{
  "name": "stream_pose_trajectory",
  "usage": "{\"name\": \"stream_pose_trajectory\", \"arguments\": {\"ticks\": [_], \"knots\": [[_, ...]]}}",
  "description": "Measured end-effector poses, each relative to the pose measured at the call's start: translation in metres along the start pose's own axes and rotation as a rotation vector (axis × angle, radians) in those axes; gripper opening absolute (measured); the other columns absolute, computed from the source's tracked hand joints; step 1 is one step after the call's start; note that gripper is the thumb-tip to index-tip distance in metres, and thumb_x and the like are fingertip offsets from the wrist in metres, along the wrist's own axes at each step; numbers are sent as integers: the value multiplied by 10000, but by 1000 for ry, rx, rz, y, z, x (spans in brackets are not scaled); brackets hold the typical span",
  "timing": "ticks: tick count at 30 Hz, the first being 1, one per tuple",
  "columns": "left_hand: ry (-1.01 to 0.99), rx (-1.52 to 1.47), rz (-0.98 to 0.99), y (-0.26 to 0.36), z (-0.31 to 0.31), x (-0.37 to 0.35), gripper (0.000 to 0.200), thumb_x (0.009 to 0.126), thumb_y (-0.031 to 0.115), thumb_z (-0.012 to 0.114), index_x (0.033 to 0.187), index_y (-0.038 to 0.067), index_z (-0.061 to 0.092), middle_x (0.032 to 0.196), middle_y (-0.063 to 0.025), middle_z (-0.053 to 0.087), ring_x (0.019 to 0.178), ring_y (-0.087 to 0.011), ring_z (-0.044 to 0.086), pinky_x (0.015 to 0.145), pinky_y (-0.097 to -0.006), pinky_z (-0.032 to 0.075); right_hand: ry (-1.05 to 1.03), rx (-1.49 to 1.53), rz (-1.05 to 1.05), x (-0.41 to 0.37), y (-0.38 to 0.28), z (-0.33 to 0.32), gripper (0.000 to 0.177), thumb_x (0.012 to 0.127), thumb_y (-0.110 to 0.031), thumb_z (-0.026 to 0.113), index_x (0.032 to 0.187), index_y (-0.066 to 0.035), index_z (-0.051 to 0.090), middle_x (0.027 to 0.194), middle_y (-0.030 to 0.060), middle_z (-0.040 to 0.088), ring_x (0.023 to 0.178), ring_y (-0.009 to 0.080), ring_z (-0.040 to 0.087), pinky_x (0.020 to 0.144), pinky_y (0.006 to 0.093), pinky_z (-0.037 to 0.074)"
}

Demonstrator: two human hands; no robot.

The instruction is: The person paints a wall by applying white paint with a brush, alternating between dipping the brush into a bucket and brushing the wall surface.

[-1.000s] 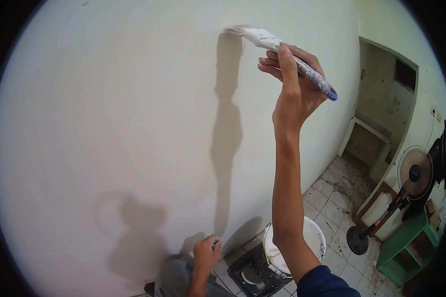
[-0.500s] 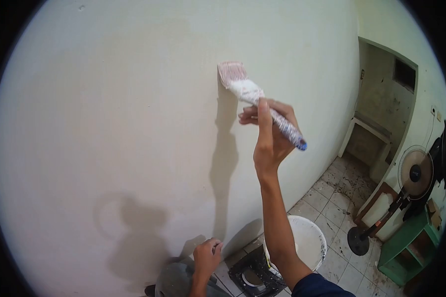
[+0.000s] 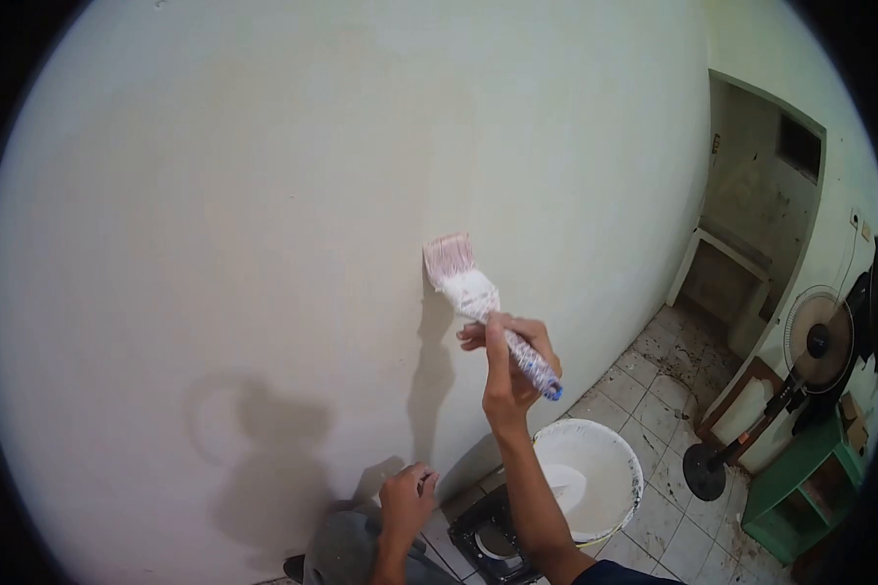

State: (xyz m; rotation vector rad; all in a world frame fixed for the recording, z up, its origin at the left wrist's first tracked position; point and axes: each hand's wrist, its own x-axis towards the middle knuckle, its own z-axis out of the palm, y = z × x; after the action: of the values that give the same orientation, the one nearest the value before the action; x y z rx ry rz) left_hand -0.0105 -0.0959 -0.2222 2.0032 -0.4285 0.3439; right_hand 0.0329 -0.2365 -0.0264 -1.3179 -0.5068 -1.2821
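A paintbrush [image 3: 466, 289] with pinkish bristles, a white-coated ferrule and a paint-spattered handle with a blue end is gripped in my right hand [image 3: 514, 363]. Its bristles press against the pale wall [image 3: 263, 175], pointing upward. Low by the wall, my left hand [image 3: 407, 499] rests over my bent knee [image 3: 346, 551]. The fingers there are curled in, and I see nothing held in them. Below my right forearm stands a white bucket [image 3: 638, 484] of pale paint, with a white shape inside that I cannot identify.
A black stove-like item [image 3: 473, 536] lies beside the bucket on the stained tile floor [image 3: 688, 487]. To the right are a standing fan [image 3: 818, 339], a green shelf unit [image 3: 780, 517] and a doorway [image 3: 751, 175] with a low ledge.
My right hand has brought the brush down the wall, roughly straight, with its bristles still on the surface. More of the bucket shows now. My left hand has stayed in place.
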Motion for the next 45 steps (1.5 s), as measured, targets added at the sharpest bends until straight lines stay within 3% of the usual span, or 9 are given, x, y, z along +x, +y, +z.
{"name": "stream_pose_trajectory", "arguments": {"ticks": [19, 38, 45], "knots": [[6, -15, -14, -2, -1, -5, 110, 872, 130, 727, 878, 25, 694, 830, -166, 707, 733, -365, 683, 667, -432, 516, -48, -97, 275, -99, 13, -36, 90, 988, 29, 581, 1055, 89, 584, 881, 230, 716, 767, 257, 732, 690, 363, 615], [-5, -27, -26, 7, -5, 2, 86, 861, 103, 726, 898, 30, 698, 858, -165, 714, 759, -387, 681, 684, -440, 523, -79, -145, 368, -132, 26, -52, 84, 993, 6, 608, 1043, 74, 611, 875, 203, 723, 769, 228, 727, 692, 341, 610], [15, -10, 18, 5, -14, 6, 113, 867, 91, 746, 907, -7, 705, 847, -192, 716, 706, -350, 700, 638, -406, 528, -39, -141, 384, -123, 5, -45, 83, 990, 0, 614, 1022, 76, 617, 848, 203, 721, 747, 240, 728, 677, 345, 610]]}}
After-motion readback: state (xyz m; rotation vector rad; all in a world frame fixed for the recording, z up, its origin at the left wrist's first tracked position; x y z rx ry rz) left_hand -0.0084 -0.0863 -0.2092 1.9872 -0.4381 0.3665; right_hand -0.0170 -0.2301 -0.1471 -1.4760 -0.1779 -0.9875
